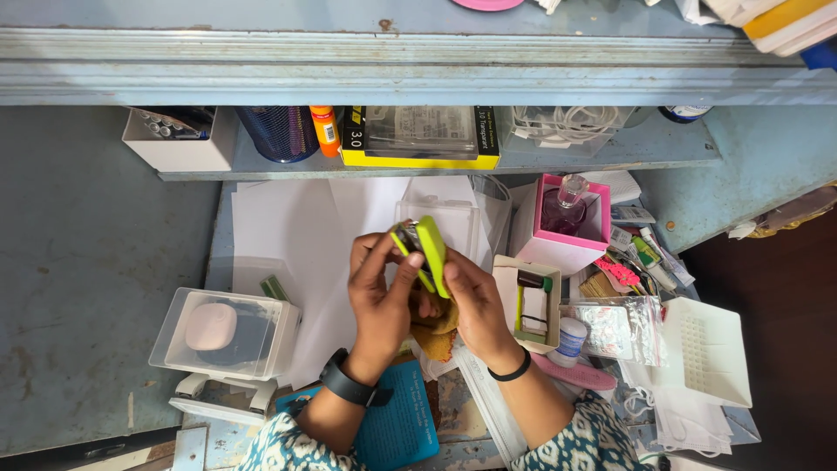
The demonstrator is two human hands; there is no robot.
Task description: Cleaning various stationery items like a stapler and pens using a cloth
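Here, left hand (381,292) and right hand (471,301) both grip the lime-green stapler (425,249), held between them above the fingertips.

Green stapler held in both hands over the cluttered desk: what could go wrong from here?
1. The green stapler sits opened between the left hand and right hand, with fingers close to its hinge, so a pinch looks possible.
2. It is held in the air above white paper and a clear plastic box; a slip could drop it among them.
3. The pink box holding a glass bottle stands near the right hand; a sideways elbow or wrist move might tip it.
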